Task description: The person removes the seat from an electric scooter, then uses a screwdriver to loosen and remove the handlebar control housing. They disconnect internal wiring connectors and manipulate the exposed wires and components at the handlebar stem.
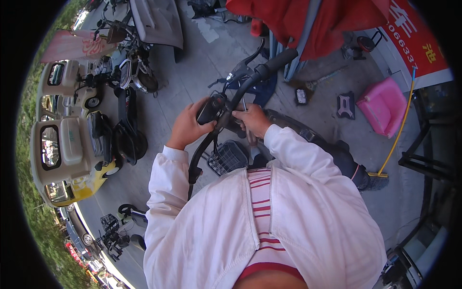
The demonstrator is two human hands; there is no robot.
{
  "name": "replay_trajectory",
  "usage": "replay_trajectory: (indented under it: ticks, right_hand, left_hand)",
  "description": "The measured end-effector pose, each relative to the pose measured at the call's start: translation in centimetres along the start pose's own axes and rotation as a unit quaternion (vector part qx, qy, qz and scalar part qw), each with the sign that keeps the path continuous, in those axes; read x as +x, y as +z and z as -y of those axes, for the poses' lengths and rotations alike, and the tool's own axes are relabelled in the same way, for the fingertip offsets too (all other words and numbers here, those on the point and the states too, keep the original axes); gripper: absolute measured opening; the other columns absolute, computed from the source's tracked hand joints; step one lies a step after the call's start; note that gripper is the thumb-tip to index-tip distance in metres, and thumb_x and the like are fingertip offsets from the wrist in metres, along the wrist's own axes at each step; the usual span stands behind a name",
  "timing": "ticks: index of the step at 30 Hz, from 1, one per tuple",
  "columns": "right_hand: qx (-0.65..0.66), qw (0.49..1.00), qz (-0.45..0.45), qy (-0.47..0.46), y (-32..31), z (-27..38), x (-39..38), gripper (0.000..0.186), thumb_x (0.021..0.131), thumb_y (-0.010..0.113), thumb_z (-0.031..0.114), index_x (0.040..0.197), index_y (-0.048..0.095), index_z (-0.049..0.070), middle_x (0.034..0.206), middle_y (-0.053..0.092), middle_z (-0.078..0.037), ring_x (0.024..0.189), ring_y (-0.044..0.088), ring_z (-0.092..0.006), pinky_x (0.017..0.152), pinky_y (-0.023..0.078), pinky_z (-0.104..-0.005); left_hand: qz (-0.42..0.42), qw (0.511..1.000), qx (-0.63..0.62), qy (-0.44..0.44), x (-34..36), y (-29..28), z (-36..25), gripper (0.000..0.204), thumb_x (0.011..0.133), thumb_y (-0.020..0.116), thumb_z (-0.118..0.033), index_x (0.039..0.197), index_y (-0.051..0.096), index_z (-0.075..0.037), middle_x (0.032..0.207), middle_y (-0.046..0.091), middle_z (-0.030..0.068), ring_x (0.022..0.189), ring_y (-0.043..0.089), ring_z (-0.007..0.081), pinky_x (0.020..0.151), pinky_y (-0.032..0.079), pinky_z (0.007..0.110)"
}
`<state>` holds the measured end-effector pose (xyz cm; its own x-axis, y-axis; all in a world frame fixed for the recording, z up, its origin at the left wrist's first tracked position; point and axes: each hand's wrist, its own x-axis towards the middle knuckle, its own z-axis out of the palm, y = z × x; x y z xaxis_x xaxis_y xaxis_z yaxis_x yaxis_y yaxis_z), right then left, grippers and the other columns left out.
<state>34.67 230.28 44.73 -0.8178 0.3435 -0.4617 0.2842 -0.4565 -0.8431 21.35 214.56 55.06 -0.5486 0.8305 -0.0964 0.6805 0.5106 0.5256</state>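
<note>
The black handlebar (pixel 246 85) of a two-wheeler runs between my hands, with a rubber grip (pixel 281 59) at its far right end. My left hand (pixel 188 126) is closed around a dark rounded housing (pixel 210 110) at the bar's middle, thumb on the near side. Close beside it, my right hand (pixel 253 120) pinches what looks like a screwdriver (pixel 244 102); its thin metal shaft points up toward the bar. The tip is hidden among the handlebar parts. Below the hands sits a black wire basket (pixel 228 158).
Parked scooters (pixel 129 125) and a beige-and-yellow three-wheeler (pixel 62 139) stand to the left. On the right are a pink chair (pixel 383 107), a yellow-handled broom (pixel 398 131) and a grey plastic part (pixel 345 106). Red cloth (pixel 313 24) hangs at the far side.
</note>
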Motion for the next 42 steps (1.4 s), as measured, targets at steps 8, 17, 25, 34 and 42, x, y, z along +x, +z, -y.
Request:
replay_trajectory:
  ticks: [8, 17, 25, 34, 42]
  right_hand:
    - [0.020, 0.999, -0.027, -0.014, -0.4, -1.8, 1.0, 0.020, 0.085, 0.067, 0.010, 0.103, 0.066, 0.000, 0.071, 0.062, -0.005, 0.050, 0.050, -0.0095, 0.044, 0.041, -0.0252]
    - [0.044, 0.994, -0.098, 0.008, 0.8, -1.2, -0.4, 0.015, 0.083, 0.071, 0.013, 0.088, 0.068, 0.000, 0.071, 0.064, -0.005, 0.049, 0.051, -0.0101, 0.044, 0.039, -0.0253]
    - [-0.088, 0.984, -0.156, -0.024, 2.8, -1.6, -5.3, 0.031, 0.084, 0.072, 0.029, 0.086, 0.066, -0.001, 0.066, 0.063, -0.007, 0.051, 0.054, -0.0128, 0.047, 0.042, -0.0284]
    - [-0.170, 0.972, -0.106, -0.126, 7.7, -2.3, -5.7, 0.036, 0.081, 0.073, 0.033, 0.085, 0.068, -0.002, 0.067, 0.065, -0.007, 0.064, 0.062, -0.0175, 0.064, 0.047, -0.0341]
    - [-0.115, 0.985, -0.115, -0.057, 8.8, -3.7, -4.0, 0.029, 0.084, 0.070, 0.028, 0.080, 0.065, 0.000, 0.063, 0.060, -0.005, 0.050, 0.055, -0.0138, 0.046, 0.042, -0.0311]
  left_hand:
    - [0.016, 0.999, -0.024, -0.030, 0.2, -0.3, -0.4, 0.071, 0.065, 0.070, -0.034, 0.128, 0.055, -0.005, 0.114, 0.063, 0.0194, 0.106, 0.060, 0.0350, 0.095, 0.043, 0.038]
    - [0.027, 0.990, -0.124, -0.053, 0.4, 0.4, 1.0, 0.068, 0.067, 0.069, -0.037, 0.126, 0.057, -0.006, 0.112, 0.064, 0.0205, 0.104, 0.061, 0.0345, 0.091, 0.045, 0.037]
    - [-0.012, 0.995, -0.099, -0.024, -0.3, 1.2, 2.4, 0.065, 0.069, 0.068, -0.037, 0.126, 0.058, -0.008, 0.112, 0.062, 0.0219, 0.105, 0.060, 0.0365, 0.092, 0.045, 0.039]
    - [-0.004, 0.999, -0.038, -0.008, -0.8, 0.3, 1.7, 0.071, 0.066, 0.071, -0.033, 0.131, 0.053, -0.010, 0.115, 0.060, 0.0219, 0.108, 0.057, 0.0380, 0.095, 0.043, 0.040]
    - [-0.020, 0.999, -0.036, 0.016, -0.8, 0.5, 2.3, 0.072, 0.065, 0.069, -0.033, 0.132, 0.052, -0.013, 0.108, 0.061, 0.0223, 0.103, 0.058, 0.0402, 0.089, 0.046, 0.042]
